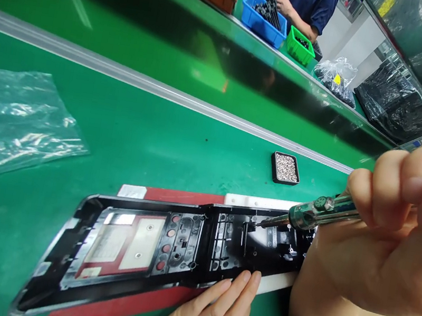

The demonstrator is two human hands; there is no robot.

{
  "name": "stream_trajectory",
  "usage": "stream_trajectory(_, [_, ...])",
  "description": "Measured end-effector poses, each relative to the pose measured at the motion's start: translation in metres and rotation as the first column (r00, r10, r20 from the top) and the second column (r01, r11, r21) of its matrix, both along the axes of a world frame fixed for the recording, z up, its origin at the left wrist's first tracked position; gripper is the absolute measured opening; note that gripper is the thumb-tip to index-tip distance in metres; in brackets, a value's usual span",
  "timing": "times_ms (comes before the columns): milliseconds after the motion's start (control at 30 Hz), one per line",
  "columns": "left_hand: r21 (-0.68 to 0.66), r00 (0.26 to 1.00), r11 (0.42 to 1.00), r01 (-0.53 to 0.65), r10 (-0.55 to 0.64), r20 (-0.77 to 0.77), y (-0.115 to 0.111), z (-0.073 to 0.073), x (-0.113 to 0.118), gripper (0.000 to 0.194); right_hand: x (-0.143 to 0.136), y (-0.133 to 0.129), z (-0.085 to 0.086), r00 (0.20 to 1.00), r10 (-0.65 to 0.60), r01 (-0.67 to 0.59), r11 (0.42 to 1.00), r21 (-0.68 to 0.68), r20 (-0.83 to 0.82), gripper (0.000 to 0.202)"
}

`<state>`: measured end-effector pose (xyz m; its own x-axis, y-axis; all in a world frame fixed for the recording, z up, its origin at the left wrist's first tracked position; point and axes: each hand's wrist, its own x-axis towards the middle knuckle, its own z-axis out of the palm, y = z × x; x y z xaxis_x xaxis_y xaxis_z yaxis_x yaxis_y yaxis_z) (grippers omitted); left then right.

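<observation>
screw-driving step in hand, judging by the pose: right hand (395, 230) wrapped around a green translucent-handled screwdriver (320, 210), fingers clamped on the handle, tip angled down into the right-hand part of a long black plastic housing panel (165, 247) with its inner side up. tip sitting at a small recess near the middle of that right section – whether a screw is already on it, too small to tell.

left hand (210, 313) flat at the near edge of the panel, fingers together and extended, fingertips touching the rim and pressing it down; nothing held in it.

panel lying lengthwise on a red and white flat fixture board (173, 196) on the green worktop (158, 139), near the person's edge. just beyond it, a small black square tray of silver screws (285, 168), apart from the panel. far to the left, a crumpled clear plastic bag (12, 121). across the silver rail, another person's hands over a blue plastic bin (256, 21), a small green bin (297, 49) beside it.

next move, as a judgement – keeping the tip square in the recess and the panel pinned against twisting, then reaching to the tray for 1 more screw.
</observation>
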<state>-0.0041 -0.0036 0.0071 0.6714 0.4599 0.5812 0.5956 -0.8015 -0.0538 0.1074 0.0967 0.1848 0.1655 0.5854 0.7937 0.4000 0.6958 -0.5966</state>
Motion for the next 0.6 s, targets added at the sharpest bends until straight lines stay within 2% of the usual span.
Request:
stream_trajectory(67, [0.002, 0.999, 0.999, 0.034, -0.034, 0.004, 0.001, 0.0, -0.003, 0.035, 0.004, 0.002, -0.002, 0.991, 0.131, -0.13, 0.985, 0.114, -0.009, 0.043])
stream_trajectory(167, [0.009, 0.999, 0.999, 0.042, -0.042, 0.02, 0.001, -0.001, -0.004, 0.031, 0.01, 0.003, -0.003, 0.966, 0.23, -0.223, 0.972, 0.069, -0.117, 0.025])
stream_trajectory(267, [0.027, 0.999, 1.0, 0.008, -0.009, 0.043, 0.002, -0.002, 0.0, 0.029, 0.014, 0.003, -0.003, 0.948, 0.233, -0.235, 0.972, 0.015, -0.216, 0.029])
stream_trajectory(467, [0.078, 0.998, 0.996, -0.031, 0.026, 0.064, 0.003, -0.008, 0.008, 0.025, 0.018, 0.004, -0.01, 0.962, 0.209, -0.202, 0.978, 0.056, -0.177, 0.036])
stream_trajectory(600, [0.118, 0.996, 0.991, -0.07, 0.064, 0.057, 0.002, -0.007, 0.008, 0.028, 0.019, 0.004, -0.011, 0.957, 0.197, -0.19, 0.98, 0.053, -0.214, 0.04])
